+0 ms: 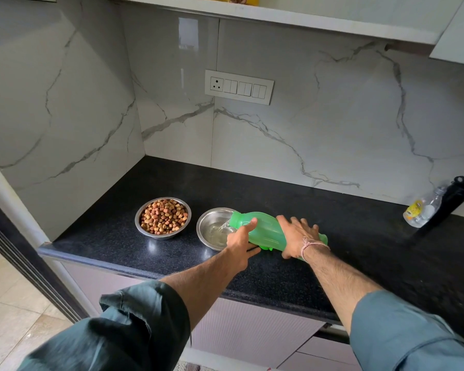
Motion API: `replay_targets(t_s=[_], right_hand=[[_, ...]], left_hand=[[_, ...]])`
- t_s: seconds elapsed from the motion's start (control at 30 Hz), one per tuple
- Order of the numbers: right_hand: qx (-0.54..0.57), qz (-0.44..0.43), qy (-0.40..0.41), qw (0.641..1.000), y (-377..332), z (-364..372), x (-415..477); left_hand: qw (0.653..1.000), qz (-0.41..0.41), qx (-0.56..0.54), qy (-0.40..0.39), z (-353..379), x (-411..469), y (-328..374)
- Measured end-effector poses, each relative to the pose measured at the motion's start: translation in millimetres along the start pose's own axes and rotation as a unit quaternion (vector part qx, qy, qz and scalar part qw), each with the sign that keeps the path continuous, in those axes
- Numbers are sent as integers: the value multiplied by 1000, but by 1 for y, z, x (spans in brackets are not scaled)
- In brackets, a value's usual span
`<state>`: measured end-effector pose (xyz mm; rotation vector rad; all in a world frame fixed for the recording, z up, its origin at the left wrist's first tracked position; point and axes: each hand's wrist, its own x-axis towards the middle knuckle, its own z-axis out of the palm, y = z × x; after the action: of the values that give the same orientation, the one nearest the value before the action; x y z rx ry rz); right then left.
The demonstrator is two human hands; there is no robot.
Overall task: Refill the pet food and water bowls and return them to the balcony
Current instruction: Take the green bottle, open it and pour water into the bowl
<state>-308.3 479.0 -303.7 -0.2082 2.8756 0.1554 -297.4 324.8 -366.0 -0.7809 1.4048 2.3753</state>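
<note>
Clear bottle [422,211] (tilted), switch panel [239,87]

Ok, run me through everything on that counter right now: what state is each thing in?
Food bowl: full of kibble, upright on the counter.
Water bowl: partly filled, water streaming in.
Green bottle: uncapped, tipped nearly flat, mouth over the water bowl.
Left hand: gripping the bottle near its neck.
Right hand: pressed over the bottle's base end.
Clear bottle: leaning at the far right, cap state unclear.

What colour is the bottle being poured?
Translucent green bottle, clearest in the head view.
</note>
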Motion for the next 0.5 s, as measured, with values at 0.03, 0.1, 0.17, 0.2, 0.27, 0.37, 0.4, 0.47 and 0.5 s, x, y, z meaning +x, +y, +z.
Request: replay_targets(t_s=[0.03,0.1,0.17,0.2,0.27,0.37,0.4,0.47,0.5], right_hand=[[0,0,0,1000,0,0,0],[-1,0,0,1000,0,0,0],[-1,0,-1,1000,-1,0,0],[-3,0,0,1000,-1,0,0],[-9,2,1,1000,-2,-1,-1],[-11,3,3,1000,-2,-1,-1],[-10,3,3,1000,-1,-1,-2],[-11,2,4,1000,-1,-1,-2],[-12,2,5,1000,-1,-2,-2]], left_hand=[[1000,-1,0,0,0,0,0],[1000,1,1,-2,0,-1,0],[1000,2,2,-2,-1,-1,0],[1000,2,1,-2,-2,-1,0],[1000,3,0,-4,-2,-1,0],[1000,7,3,-6,-3,-2,0],[1000,8,3,-7,-3,-3,0],[1000,8,2,-8,-3,-3,0],[1000,8,2,-8,-3,-4,0]])
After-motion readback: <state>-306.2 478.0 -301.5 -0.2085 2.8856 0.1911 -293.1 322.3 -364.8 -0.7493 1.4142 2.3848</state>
